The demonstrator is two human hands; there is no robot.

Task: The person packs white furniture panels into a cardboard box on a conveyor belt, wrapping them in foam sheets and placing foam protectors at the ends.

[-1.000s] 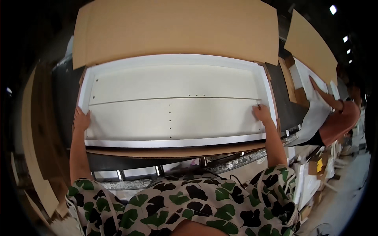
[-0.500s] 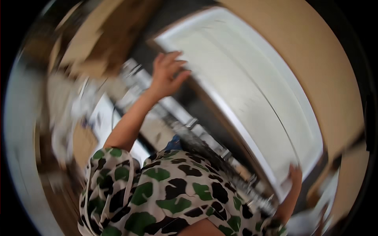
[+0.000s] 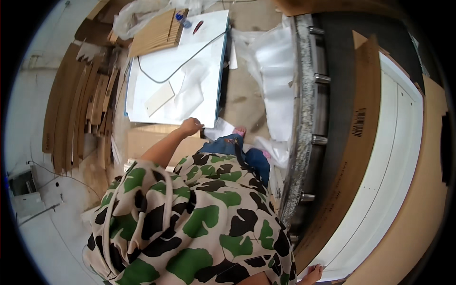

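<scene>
My left hand [image 3: 191,126] is over the near edge of a white tabletop [image 3: 142,102], fingers loosely bent, with nothing visible between them. At the bottom right, my right hand [image 3: 311,274] has its fingertips at the near end of a long white panel [image 3: 380,166]. Raised edges run around this panel, and a thin line and small holes mark its face. It lies inside an open brown cardboard box [image 3: 359,118]. On the tabletop are a pale rectangular piece [image 3: 160,99], clear plastic film [image 3: 192,90], a dark cable [image 3: 161,80] and a red-and-black cutter [image 3: 197,27].
A roller conveyor [image 3: 319,139] with a dark belt [image 3: 339,61] runs along my right side. White foam wrapping [image 3: 275,80] lies between it and the table. Flat cardboard pieces [image 3: 78,114] lean at the left. A stack of cardboard [image 3: 156,35] sits on the table's far end.
My view has swung left, bringing the white table in. My left hand has moved from beside the white panel to the table edge. The right hand stays by the panel's near end.
</scene>
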